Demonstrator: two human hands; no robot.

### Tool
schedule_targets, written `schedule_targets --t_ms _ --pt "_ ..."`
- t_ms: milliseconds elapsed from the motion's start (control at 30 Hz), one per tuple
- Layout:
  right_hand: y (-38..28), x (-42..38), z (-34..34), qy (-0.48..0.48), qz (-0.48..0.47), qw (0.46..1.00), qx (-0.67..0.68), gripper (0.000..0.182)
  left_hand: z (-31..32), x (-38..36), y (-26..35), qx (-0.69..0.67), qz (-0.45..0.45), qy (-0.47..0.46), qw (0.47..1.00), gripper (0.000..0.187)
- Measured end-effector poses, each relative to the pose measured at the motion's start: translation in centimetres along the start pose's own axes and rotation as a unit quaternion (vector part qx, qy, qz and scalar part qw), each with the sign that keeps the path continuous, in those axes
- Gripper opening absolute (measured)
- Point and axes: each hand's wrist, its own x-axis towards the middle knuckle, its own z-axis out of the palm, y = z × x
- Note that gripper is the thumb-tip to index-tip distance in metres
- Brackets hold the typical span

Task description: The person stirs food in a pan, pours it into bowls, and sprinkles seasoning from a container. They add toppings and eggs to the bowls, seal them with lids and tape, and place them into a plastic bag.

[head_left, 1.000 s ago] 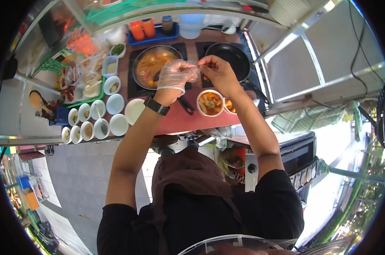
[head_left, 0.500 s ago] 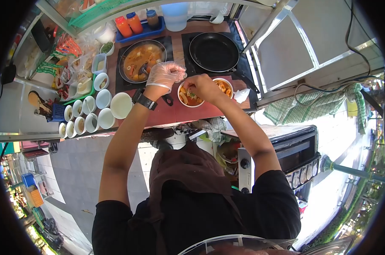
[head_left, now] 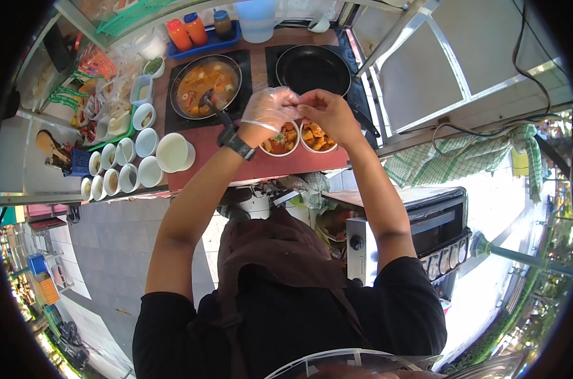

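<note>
My left hand (head_left: 272,108), in a clear plastic glove, is closed with its fingers curled together above two white bowls. My bare right hand (head_left: 332,115) meets it, thumb and fingers pinched at the left fingertips. Whatever lies between them is too small or hidden to make out. Beneath my left hand sits the left bowl (head_left: 280,153), holding food in red sauce with green bits on top. Touching or close beside it, the right bowl (head_left: 318,150) contains orange-brown pieces, partly covered by my right hand.
A pan of orange stew (head_left: 205,82) with a dark ladle stands at the back left. An empty black pan (head_left: 313,68) is on the right burner. White cups (head_left: 129,178) line the left side. Sauce bottles (head_left: 196,30) stand in a blue tray (head_left: 228,42).
My right hand has lifted from over the left bowl to my left fingertips. Both hands now sit further right, over the two bowls. The view has shifted slightly.
</note>
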Motion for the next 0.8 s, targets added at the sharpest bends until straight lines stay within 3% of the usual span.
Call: schedule_targets --t_ms 67,167,300,400,633,733,800 --pt "-0.3 -0.9 -1.6 0.043 -0.002 0.993 -0.111 0.013 2.2 0.6 -0.3 -0.061 -0.033 0.002 0.998 0.018" --pt "1.8 -1.3 -4.2 0.04 0.038 0.989 -0.14 0.012 4.7 1.5 -1.6 -0.124 -0.002 -0.054 0.991 0.019" --pt "3.6 -2.6 -4.9 0.017 0.063 0.98 -0.189 0.01 5.5 1.4 -2.0 -0.036 0.037 -0.098 0.994 0.019" --pt "4.7 -3.2 -4.8 0.023 0.019 0.967 -0.254 0.012 5.4 1.3 -1.6 0.043 0.029 -0.149 0.988 0.019" --pt "3.9 -3.8 -4.7 0.061 -0.078 0.944 -0.314 0.019 6.0 1.2 -2.2 0.029 0.101 -0.115 0.988 0.015" --pt "3.4 -4.1 -4.3 0.043 -0.041 0.937 -0.344 0.018 5.8 1.3 -1.5 0.042 0.075 -0.125 0.988 0.014" --pt "4.2 -4.0 -4.6 0.041 -0.039 0.949 -0.31 0.019 5.7 1.5 -1.2 0.076 0.114 -0.103 0.985 0.013"
